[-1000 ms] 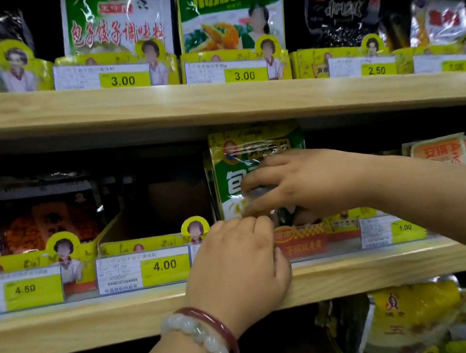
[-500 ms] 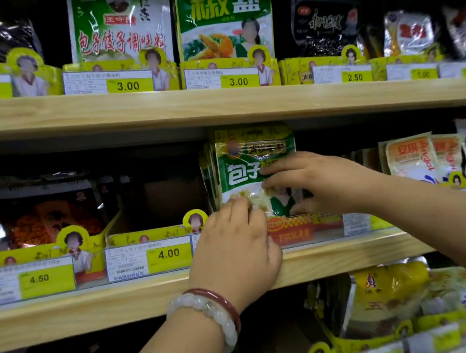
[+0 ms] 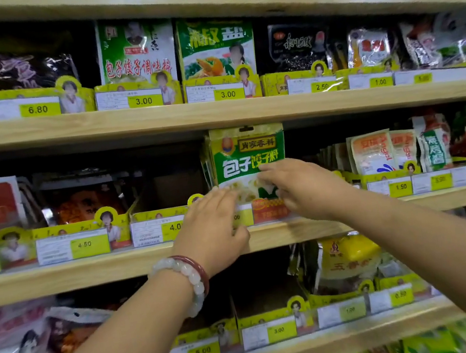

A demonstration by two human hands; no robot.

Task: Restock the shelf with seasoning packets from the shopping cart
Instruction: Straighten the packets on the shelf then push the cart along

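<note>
Two hands: both up at mid shelf (image 3: 59,277), on same packet stack.
Packets: green seasoning packets (image 3: 248,156), upright, several deep, in yellow tray on mid shelf; top edge just under the upper shelf board (image 3: 127,125).
L hand: (image 3: 212,230) fingers extended w/ slight curl, tips on lower front of front packet, thumb out beside the shelf lip; whether it pinches, can't tell.
R hand: (image 3: 300,187) fingers fairly straight, tips laid on packet face, lower right, below the white lettering.
Bracelets: pale bead bracelet (image 3: 186,277) + dark red bangle on L wrist.
Price tags: yellow tags along shelf fronts; 4.50 tag (image 3: 84,244) left of hands, 1.50 tag (image 3: 401,187) to the right.
Slot left of packets: dark bay w/ yellow front, contents not legible.
Neighbours R: pale orange sachets (image 3: 372,152), upright, well apart from hands.
Upper shelf: green/white packs, black packs behind 3.00 & 2.50 tags.
Lower shelf: yellow bag (image 3: 347,259) under R forearm.
Cart: not in frame.
</note>
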